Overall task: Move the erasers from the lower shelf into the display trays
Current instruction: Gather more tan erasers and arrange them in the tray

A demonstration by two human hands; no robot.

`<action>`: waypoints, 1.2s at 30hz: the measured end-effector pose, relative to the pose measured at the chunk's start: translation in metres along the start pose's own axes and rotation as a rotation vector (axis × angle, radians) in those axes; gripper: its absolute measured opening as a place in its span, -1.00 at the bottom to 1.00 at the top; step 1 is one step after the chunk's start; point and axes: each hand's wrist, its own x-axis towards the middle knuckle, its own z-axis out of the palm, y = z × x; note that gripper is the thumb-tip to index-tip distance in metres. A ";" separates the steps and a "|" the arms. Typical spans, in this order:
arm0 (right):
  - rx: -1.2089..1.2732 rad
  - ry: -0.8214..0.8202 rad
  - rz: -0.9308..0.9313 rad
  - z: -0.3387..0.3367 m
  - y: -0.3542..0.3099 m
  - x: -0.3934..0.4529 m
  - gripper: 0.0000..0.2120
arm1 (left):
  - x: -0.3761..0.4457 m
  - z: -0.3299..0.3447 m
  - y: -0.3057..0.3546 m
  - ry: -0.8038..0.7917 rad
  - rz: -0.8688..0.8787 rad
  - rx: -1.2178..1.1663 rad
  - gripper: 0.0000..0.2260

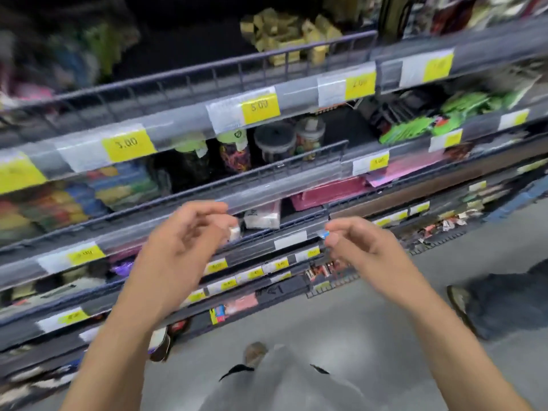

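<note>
The view is blurred by motion. My left hand (pixel 189 232) is raised in front of a middle shelf, fingers curled around a small white eraser (pixel 235 232) at its fingertips. My right hand (pixel 353 241) pinches a small eraser with a blue wrapper (pixel 323 234) between thumb and forefinger. Both hands hover at the clear plastic front rail (pixel 261 188) of the shelf. Behind the rail lies a white packet (pixel 262 218) next to a pink tray (pixel 329 192).
Shelves with yellow price tags (pixel 260 106) run across the view, holding jars (pixel 275 140), green packs (pixel 415 126) and coloured stacks (pixel 89 194). Lower shelves (pixel 237 280) hold small goods. Another person's leg and shoe (pixel 474 304) stand at the right on the grey floor (pixel 370 336).
</note>
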 end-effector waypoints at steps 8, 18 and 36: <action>-0.160 0.027 -0.457 -0.010 -0.138 0.079 -0.85 | 0.074 -0.045 0.086 0.371 0.515 0.489 -0.76; -1.084 -0.012 -0.531 -0.023 -0.223 0.200 -0.64 | 0.126 -0.043 0.101 0.234 0.472 0.950 -0.61; -1.244 -0.349 -0.333 -0.020 -0.250 0.245 -0.73 | 0.143 -0.045 0.103 0.232 0.402 0.921 -0.69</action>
